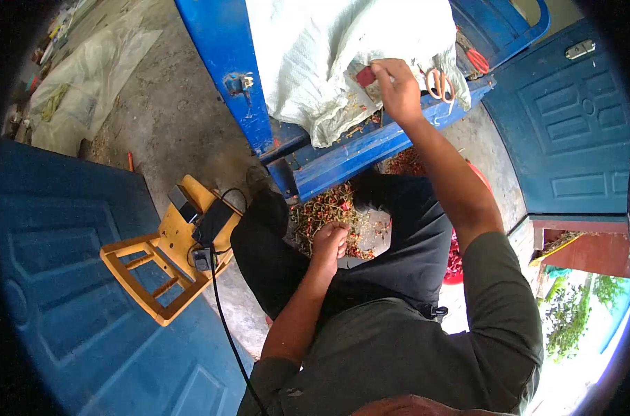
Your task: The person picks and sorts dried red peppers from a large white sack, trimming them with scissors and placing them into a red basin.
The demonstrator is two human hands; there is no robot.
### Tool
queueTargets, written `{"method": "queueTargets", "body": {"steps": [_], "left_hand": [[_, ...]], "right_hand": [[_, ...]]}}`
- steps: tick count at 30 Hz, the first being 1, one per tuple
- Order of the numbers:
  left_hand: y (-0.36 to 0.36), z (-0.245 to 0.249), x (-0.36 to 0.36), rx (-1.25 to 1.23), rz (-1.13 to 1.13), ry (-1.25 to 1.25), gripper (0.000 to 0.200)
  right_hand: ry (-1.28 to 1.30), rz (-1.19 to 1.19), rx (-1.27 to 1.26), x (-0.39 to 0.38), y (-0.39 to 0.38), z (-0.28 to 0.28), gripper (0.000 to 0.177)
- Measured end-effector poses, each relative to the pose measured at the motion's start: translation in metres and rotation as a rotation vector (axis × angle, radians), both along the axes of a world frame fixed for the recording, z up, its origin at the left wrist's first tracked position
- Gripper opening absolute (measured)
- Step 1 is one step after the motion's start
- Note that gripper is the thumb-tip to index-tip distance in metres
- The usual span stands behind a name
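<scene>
My right hand [398,89] reaches to the mouth of a white woven sack [297,66], with its fingers pinched together. A small dark red piece [365,76] shows right at its fingertips; I cannot tell whether the fingers grip it. Just right of that hand, scissors with orange-pink handles [439,86] lie at the sack's edge. My left hand [330,244] is closed in front of my lap, its fingers curled in and whatever they hold hidden. Beneath it, red and straw-coloured plant scraps [322,220], like chilli stems, cover the floor between my legs.
The sack lies on a blue metal frame [370,154]. Red-handled scissors [477,61] rest farther right on it. At left stands a small wooden chair [164,239] with black devices and a cable [221,312]. A red basket [455,267] of red pieces sits beside my right leg.
</scene>
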State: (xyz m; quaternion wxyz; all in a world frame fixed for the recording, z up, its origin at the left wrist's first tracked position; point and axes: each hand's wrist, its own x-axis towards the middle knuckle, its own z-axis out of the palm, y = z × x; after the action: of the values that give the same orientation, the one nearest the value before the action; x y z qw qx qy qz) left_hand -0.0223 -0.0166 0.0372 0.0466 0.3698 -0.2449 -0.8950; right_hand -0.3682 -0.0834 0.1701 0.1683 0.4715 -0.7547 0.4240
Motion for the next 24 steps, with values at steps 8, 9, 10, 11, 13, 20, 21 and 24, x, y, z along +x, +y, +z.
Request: {"method": "queueTargets", "body": {"steps": [8,9,10,11,13,20,21,24], "left_hand": [[0.007,-0.008,-0.003,-0.055,-0.065,-0.016,0.012],[0.007,-0.010,-0.003,-0.060,-0.077,-0.018,0.012],[0.008,-0.010,-0.003,-0.064,-0.089,-0.020,0.012],[0.009,-0.007,-0.003,-0.068,-0.089,-0.022,0.012],[0.012,0.001,0.000,-0.091,-0.061,-0.045,0.013],[0.020,-0.005,0.004,-0.182,-0.098,-0.114,0.013],[0.022,-0.006,0.003,-0.191,-0.103,-0.111,0.013],[0.025,-0.021,0.000,-0.270,-0.106,-0.169,0.017]], "right_hand": [[-1.191,0.176,-0.023,0.068,0.093,0.032,0.025],[-1.266,0.224,0.047,0.076,0.109,0.026,0.024],[-1.340,0.271,0.119,0.087,0.124,0.015,0.024],[-1.414,0.241,0.103,0.101,0.138,-0.005,0.026],[-1.497,0.213,0.174,0.135,0.163,-0.025,0.027],[-1.814,0.395,0.477,0.196,0.224,-0.089,0.037],[-1.784,0.457,0.503,0.201,0.225,-0.088,0.038],[-1.731,0.529,0.552,0.214,0.221,-0.089,0.038]]}}
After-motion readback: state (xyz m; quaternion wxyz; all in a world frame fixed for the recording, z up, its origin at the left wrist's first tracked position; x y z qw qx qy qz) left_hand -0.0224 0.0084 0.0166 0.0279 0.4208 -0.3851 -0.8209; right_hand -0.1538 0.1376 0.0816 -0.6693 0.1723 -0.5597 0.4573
